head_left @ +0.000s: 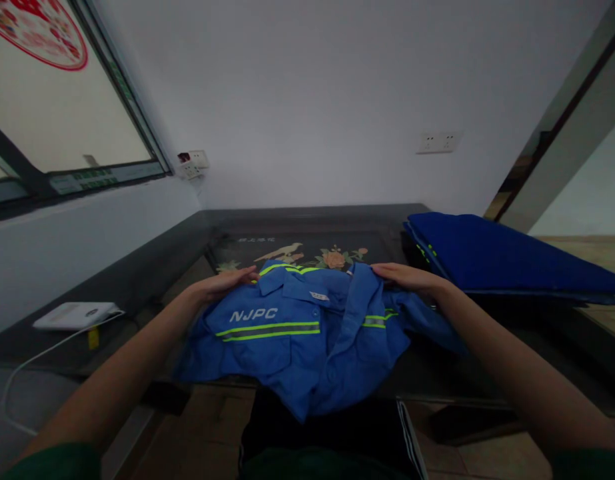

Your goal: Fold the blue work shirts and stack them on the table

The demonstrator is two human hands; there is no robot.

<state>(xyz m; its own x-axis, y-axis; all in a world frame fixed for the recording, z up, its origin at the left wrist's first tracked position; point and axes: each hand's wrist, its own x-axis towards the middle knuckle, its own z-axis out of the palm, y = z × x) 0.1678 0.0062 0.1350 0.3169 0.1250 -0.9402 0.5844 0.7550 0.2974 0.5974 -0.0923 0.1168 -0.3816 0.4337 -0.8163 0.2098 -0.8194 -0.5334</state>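
Observation:
A blue work jacket (pixel 267 350) with yellow-green reflective stripes and the letters NJPC lies loosely bunched on a dark table (pixel 307 217), its lower part hanging over the front edge. At the jacket's upper left, near the collar, my left hand (pixel 224 281) rests with fingers stretched toward the cloth. My right hand (pixel 407 277) is at its upper right, fingers extended along the cloth and partly hidden. Neither hand shows a clear grip.
Folded dark blue fabric (pixel 497 257) lies on the table's right side. A white device (pixel 77 315) with a cable sits at the left. Behind the table is a wall with sockets (pixel 437 142); a window (pixel 62 100) is at upper left.

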